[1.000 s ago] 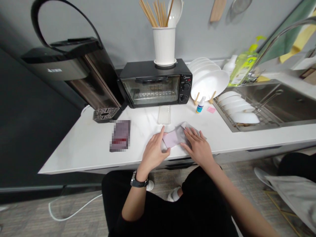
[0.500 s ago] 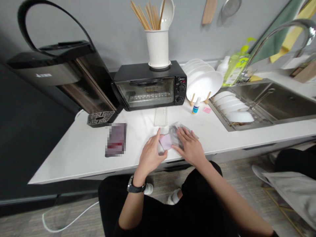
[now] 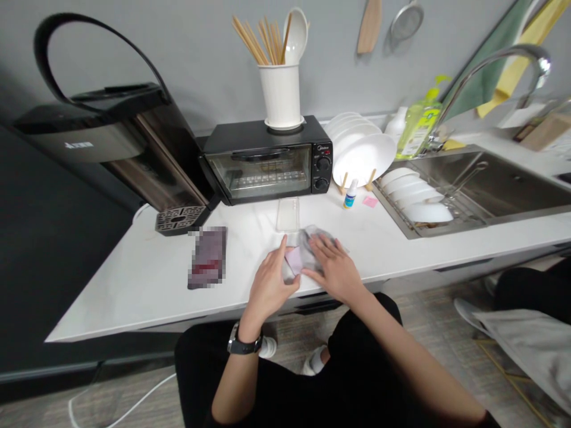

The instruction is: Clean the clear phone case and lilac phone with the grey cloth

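My left hand (image 3: 273, 278) rests on the counter with index finger and thumb spread around the edge of a pale pink folded piece (image 3: 293, 260); whether it is cloth or paper I cannot tell. My right hand (image 3: 333, 264) lies flat, fingers stretched, on a crumpled grey see-through plastic bag (image 3: 307, 238). The bag overlaps the right side of the pink piece, and its far end is hidden under the fingers. Just behind the hands lies a clear phone case (image 3: 288, 215). To the left is a dark pixelated flat object (image 3: 207, 258).
A small spray bottle (image 3: 350, 195) and a pink slip (image 3: 370, 202) lie near the plate rack (image 3: 363, 151). A toaster oven (image 3: 267, 160) and a black water dispenser (image 3: 147, 142) stand behind. The sink (image 3: 504, 190) is at right; the counter's front edge (image 3: 178, 319) runs below my hands.
The view has tilted up slightly. My right hand and the bag have slid a little left, so less of the pink piece shows. My left hand has barely moved.
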Action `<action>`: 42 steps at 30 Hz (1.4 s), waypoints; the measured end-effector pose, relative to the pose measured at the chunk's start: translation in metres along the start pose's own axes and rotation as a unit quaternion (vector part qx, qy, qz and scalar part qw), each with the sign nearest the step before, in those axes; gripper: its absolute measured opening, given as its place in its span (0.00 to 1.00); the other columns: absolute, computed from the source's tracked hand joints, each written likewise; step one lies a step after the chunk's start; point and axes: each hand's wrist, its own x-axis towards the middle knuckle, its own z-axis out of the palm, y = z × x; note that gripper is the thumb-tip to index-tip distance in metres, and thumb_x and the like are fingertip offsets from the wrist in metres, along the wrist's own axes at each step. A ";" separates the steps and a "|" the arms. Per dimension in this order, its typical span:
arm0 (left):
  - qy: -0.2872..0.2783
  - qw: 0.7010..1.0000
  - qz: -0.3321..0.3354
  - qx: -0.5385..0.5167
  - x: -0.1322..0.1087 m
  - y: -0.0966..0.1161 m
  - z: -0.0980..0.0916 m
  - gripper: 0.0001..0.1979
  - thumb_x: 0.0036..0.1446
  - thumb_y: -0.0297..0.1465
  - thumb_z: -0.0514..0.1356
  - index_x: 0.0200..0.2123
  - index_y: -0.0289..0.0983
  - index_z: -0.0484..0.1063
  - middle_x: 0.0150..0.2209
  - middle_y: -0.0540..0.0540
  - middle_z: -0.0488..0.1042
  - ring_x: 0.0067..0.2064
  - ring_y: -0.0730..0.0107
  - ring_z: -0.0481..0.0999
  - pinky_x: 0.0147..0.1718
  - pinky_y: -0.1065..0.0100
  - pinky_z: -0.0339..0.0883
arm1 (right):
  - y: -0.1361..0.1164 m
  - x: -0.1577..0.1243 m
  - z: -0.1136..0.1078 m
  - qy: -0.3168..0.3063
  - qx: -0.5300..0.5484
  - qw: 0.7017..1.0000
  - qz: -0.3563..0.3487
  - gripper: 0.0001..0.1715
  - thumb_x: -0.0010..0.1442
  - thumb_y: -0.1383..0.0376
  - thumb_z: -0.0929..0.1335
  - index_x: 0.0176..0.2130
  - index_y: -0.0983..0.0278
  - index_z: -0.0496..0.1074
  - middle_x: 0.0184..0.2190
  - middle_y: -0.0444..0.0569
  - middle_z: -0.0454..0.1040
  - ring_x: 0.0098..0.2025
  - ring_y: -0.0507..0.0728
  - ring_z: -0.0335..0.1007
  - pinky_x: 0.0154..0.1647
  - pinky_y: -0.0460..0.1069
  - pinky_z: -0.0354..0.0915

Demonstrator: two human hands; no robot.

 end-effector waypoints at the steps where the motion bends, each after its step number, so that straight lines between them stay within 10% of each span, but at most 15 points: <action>1: -0.006 1.000 -0.002 0.000 0.000 -0.001 0.000 0.55 0.56 0.27 0.66 0.78 0.45 0.36 0.64 0.40 0.71 0.63 0.50 0.70 0.63 0.48 0.65 | -0.010 0.002 0.004 -0.012 0.020 0.999 -0.027 0.46 0.68 0.42 0.68 0.71 0.68 0.63 0.71 0.62 0.63 0.75 0.70 0.55 0.75 0.70 0.53; 5: -0.016 1.000 -0.019 0.009 0.000 -0.005 0.000 0.56 0.53 0.24 0.66 0.78 0.44 0.37 0.63 0.37 0.70 0.63 0.49 0.71 0.61 0.49 0.68 | -0.028 -0.012 0.006 -0.043 0.077 0.992 -0.093 0.47 0.68 0.39 0.66 0.71 0.66 0.63 0.71 0.58 0.64 0.74 0.65 0.58 0.76 0.66 0.54; 12: 0.007 1.000 0.004 0.004 0.001 -0.004 0.003 0.52 0.59 0.29 0.66 0.78 0.47 0.37 0.62 0.43 0.72 0.63 0.54 0.70 0.65 0.50 0.63 | 0.013 -0.004 -0.008 0.018 -0.029 0.999 0.041 0.41 0.72 0.46 0.66 0.70 0.70 0.65 0.71 0.64 0.63 0.74 0.73 0.57 0.72 0.71 0.57; 19: -0.011 1.000 -0.017 0.009 -0.001 -0.006 0.001 0.53 0.57 0.27 0.65 0.78 0.41 0.37 0.65 0.35 0.69 0.64 0.50 0.70 0.62 0.50 0.67 | -0.029 -0.010 0.006 -0.033 0.054 0.994 -0.084 0.43 0.71 0.42 0.65 0.71 0.67 0.63 0.71 0.59 0.64 0.74 0.66 0.58 0.74 0.66 0.56; 26: 0.002 1.000 -0.002 0.013 0.001 0.004 0.001 0.53 0.58 0.28 0.66 0.78 0.45 0.38 0.63 0.42 0.72 0.64 0.52 0.70 0.65 0.49 0.63 | 0.023 -0.015 -0.008 0.026 -0.023 0.999 0.021 0.40 0.73 0.46 0.64 0.71 0.68 0.63 0.71 0.62 0.63 0.74 0.72 0.57 0.72 0.70 0.57; 34: -0.006 0.999 -0.016 -0.028 -0.002 -0.001 0.000 0.61 0.52 0.25 0.66 0.78 0.45 0.27 0.69 0.37 0.64 0.67 0.50 0.68 0.64 0.49 0.65 | -0.037 -0.013 0.003 -0.046 0.084 0.991 -0.092 0.42 0.70 0.44 0.67 0.71 0.63 0.63 0.71 0.58 0.65 0.73 0.67 0.59 0.74 0.67 0.57; 42: 0.014 1.000 0.001 -0.008 0.000 0.005 0.003 0.62 0.56 0.29 0.68 0.77 0.45 0.25 0.71 0.39 0.63 0.63 0.52 0.71 0.64 0.50 0.66 | 0.021 -0.011 -0.008 0.022 -0.023 0.999 0.023 0.40 0.73 0.48 0.65 0.72 0.69 0.61 0.72 0.63 0.62 0.75 0.71 0.56 0.73 0.69 0.55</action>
